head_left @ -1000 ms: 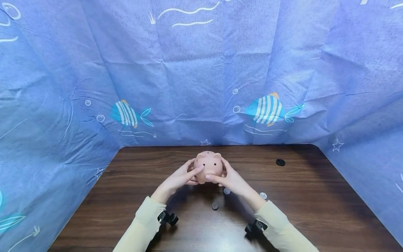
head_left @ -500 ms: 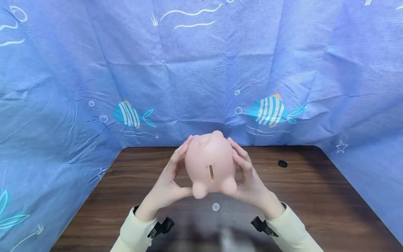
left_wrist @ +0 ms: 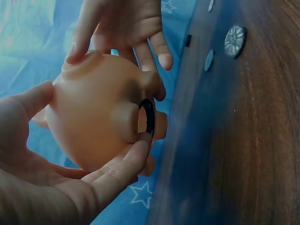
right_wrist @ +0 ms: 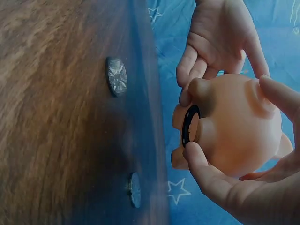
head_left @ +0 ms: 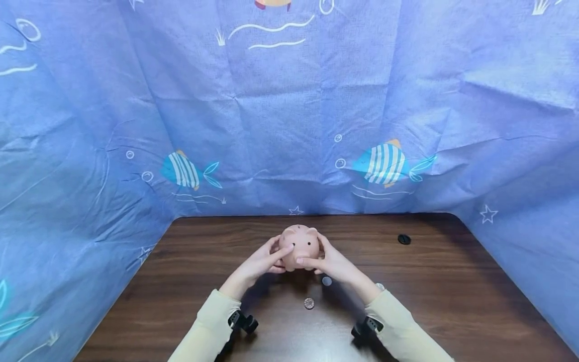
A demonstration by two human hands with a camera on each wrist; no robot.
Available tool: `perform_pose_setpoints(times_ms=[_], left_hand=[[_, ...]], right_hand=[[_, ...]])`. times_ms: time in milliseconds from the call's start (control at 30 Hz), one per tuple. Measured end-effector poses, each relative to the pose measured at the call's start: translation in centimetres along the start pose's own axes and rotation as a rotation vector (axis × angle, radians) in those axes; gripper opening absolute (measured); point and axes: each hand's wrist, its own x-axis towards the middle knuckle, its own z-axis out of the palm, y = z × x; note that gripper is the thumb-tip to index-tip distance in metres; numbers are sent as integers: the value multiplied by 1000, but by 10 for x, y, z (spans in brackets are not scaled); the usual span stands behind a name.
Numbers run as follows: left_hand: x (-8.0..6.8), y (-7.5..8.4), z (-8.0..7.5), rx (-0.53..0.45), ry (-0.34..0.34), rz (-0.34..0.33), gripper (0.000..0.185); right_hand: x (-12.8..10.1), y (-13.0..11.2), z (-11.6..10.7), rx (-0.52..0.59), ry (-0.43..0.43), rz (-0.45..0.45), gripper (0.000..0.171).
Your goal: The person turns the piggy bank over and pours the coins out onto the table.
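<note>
Lower centre of frame, left hand (head_left: 260, 260) and right hand (head_left: 335, 261) grip the smooth pink round plastic-looking piggy bank (head_left: 300, 245); I'd guess light, stiff, slippery, best held by both flanks.

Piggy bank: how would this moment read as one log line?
left hand: grips piggy bank; right hand: grips piggy bank; coins: on table; black disc: on table, beyond coins

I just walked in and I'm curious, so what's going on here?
A person's left hand and right hand together hold a pink piggy bank just off the table, its face toward the person. A black ring shows on its underside. Three coins lie nearer the person, and a black disc lies to the right.
</note>
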Motion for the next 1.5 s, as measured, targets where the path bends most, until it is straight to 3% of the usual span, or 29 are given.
perform_pose_setpoints(times_ms=[100, 233, 300, 367, 467, 533, 600, 667, 700, 733, 767, 867, 967, 1067, 1167, 1500], left_hand=[[1, -3, -1, -10, 5, -6, 77], [-2, 7, 0, -12, 15, 9, 76], [-9, 18, 2, 10, 35, 51, 77], [-25, 36, 6, 76, 74, 146, 80], [-59, 67, 12, 211, 148, 409, 91], [-79, 83, 15, 296, 169, 685, 98], [-88, 93, 16, 342, 152, 994, 102], [-88, 96, 15, 370, 123, 1195, 102], [-85, 94, 13, 378, 122, 1238, 102], [-81, 92, 12, 381, 131, 1225, 101], [-77, 89, 10, 366, 142, 1151, 100], [-58, 71, 7, 295, 208, 748, 93], [-35, 48, 8, 148, 187, 352, 81], [-16, 21, 8, 62, 127, 107, 75], [-7, 4, 7, 16, 86, 12, 74], [3, -4, 3, -5, 66, -24, 79]], right_hand=[[2, 1, 0, 8, -5, 2, 107], [1, -6, -1, -1, 15, -10, 106], [-7, -17, -2, -51, 46, -54, 107], [-21, -33, -3, -129, 89, -180, 107], [-47, -63, -7, -291, 175, -548, 103], [-60, -82, -9, -360, 215, -894, 93], [-66, -95, -9, -385, 231, -1206, 80], [-66, -99, -7, -374, 217, -1388, 71], [-63, -97, -6, -354, 206, -1401, 70], [-59, -93, -5, -321, 192, -1374, 72], [-54, -87, -5, -282, 179, -1293, 77], [-36, -63, -1, -119, 146, -874, 89], [-18, -38, 4, 29, 129, -414, 91], [-6, -16, 7, 65, 105, -129, 88], [0, -4, 8, 53, 89, -30, 94], [5, 1, 6, 27, 81, -14, 94]])
